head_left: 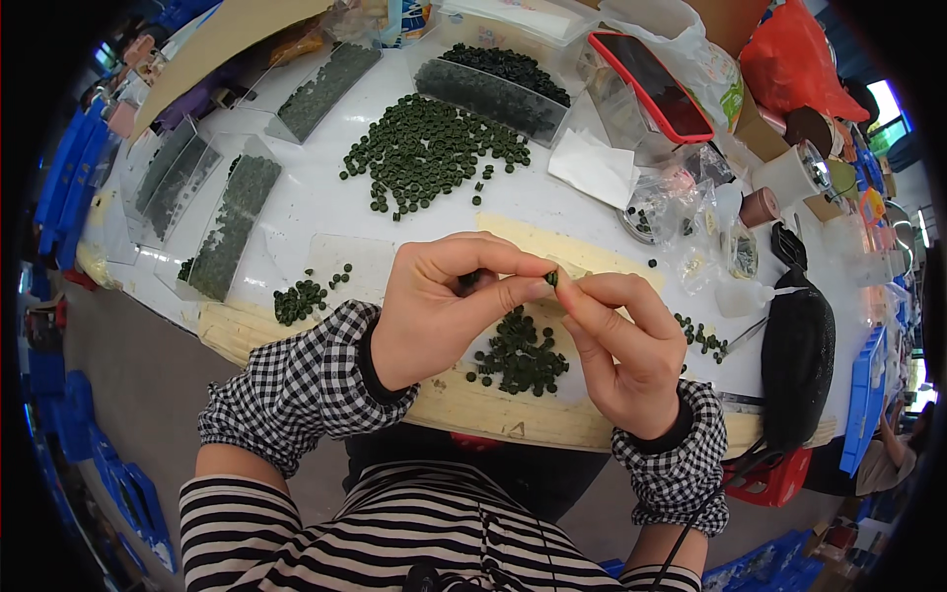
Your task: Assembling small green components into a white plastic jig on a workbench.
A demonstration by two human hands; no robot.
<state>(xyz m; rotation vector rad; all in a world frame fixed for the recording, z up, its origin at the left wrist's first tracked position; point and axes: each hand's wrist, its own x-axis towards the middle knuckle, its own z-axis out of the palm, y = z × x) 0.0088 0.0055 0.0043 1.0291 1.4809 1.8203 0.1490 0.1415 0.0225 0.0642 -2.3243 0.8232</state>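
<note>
Between thumb and forefinger, my left hand (444, 301) pinches a small dark green round piece (551, 278). The fingertips of my right hand (628, 340) press on the same piece from the other side, thumb and forefinger closed. Below the two hands lies a pile of similar dark green pieces (523, 357) near the table's front edge. A smaller heap (299, 301) sits left of my left hand, and a few more pieces (698, 333) lie right of my right hand. The far, large heap (424, 148) spreads across the white table.
Clear boxes of green pieces stand at the left (232, 227) and at the back (493, 94). A red-cased phone (651, 87) leans at the back right, near a white tissue (592, 166). Tweezers (742, 337) and a black pouch (797, 355) lie right. Yellowish tape (582, 419) covers the front edge.
</note>
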